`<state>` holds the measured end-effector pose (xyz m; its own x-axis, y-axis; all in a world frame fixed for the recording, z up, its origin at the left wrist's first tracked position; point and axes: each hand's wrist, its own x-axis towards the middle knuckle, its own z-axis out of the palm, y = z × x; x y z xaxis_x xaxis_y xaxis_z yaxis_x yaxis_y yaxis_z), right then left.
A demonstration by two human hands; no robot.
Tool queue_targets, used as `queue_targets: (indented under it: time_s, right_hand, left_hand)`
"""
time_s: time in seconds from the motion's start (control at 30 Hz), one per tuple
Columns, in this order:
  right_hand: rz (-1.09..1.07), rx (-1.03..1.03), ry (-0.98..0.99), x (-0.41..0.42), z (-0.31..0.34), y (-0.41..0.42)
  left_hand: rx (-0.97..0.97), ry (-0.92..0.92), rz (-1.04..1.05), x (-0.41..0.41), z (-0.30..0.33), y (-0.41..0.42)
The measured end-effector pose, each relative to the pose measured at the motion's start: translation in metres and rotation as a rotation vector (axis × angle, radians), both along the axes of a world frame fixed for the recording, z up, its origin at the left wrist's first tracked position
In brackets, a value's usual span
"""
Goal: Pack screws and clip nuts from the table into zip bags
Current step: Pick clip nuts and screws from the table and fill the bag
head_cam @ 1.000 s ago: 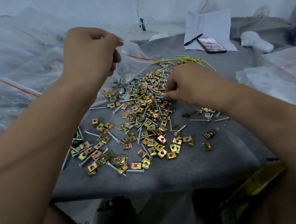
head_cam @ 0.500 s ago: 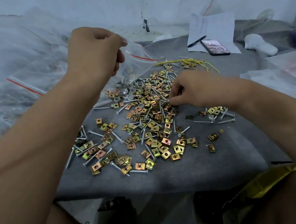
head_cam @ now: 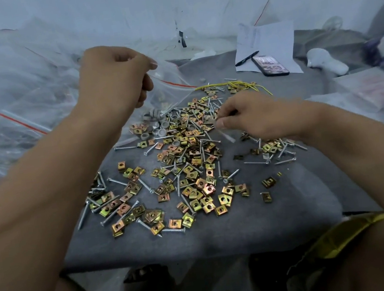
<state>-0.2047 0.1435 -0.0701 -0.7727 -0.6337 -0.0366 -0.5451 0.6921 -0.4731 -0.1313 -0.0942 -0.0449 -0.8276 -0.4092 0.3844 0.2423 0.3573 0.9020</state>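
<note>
- Zip bag (head_cam: 167, 88) is held up by the left hand (head_cam: 114, 79)
- Screws (head_cam: 225, 135) are pinched by the right hand (head_cam: 254, 116) over the clip nuts (head_cam: 188, 160)

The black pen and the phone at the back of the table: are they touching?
Cannot tell. In the head view the pen tip ends right beside the phone corner on the paper; neither contact nor gap shows plainly.

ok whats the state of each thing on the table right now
left hand: raised, pinching clear red-striped zip bag, mouth open
right hand: pinching silver screws lifted off pile
brass clip nuts: loose, scattered
black phone: flat, screen lit
black pen: lying on paper
</note>
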Motion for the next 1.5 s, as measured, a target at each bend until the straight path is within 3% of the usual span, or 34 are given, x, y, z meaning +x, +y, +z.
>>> queue_targets:
  time_s: [0.2, 0.37, 0.43, 0.5, 0.57, 0.87, 1.37, 1.43, 1.5]
  right_hand:
    - [-0.137, -0.647, -0.518, 0.000, 0.009, 0.014]
    - [-0.119, -0.755, -0.660, -0.001, 0.011, 0.020]
    - [-0.160, -0.663, -0.427, -0.002, 0.008, 0.019]
    - [-0.184, -0.471, -0.020, -0.005, 0.004, 0.017]
    - [-0.168, -0.394, 0.132, -0.007, 0.001, 0.011]
    - [0.022, 0.107, 0.240, 0.001, -0.016, -0.016]
    - [-0.004, 0.462, 0.460, 0.030, -0.002, -0.022]
    - [0.000, 0.468, 0.435, 0.031, -0.003, -0.023]
    - [-0.022, 0.385, 0.264, 0.026, 0.000, -0.020]
  left_hand:
    - [-0.008, -0.002, -0.009, 0.000, 0.001, 0.001]
    - [-0.004, 0.003, -0.001, -0.002, 0.001, 0.001]
    - [-0.007, 0.001, -0.001, -0.002, 0.001, 0.001]
    - [-0.006, 0.001, -0.002, -0.001, 0.001, 0.001]
    - [0.010, 0.007, 0.010, -0.001, 0.002, 0.000]
    - [0.069, 0.012, 0.054, 0.003, 0.006, -0.005]
    - [0.058, 0.015, 0.051, 0.003, 0.006, -0.007]
    - [0.052, 0.014, 0.053, 0.004, 0.005, -0.007]
    - [0.048, 0.013, 0.056, 0.004, 0.005, -0.006]
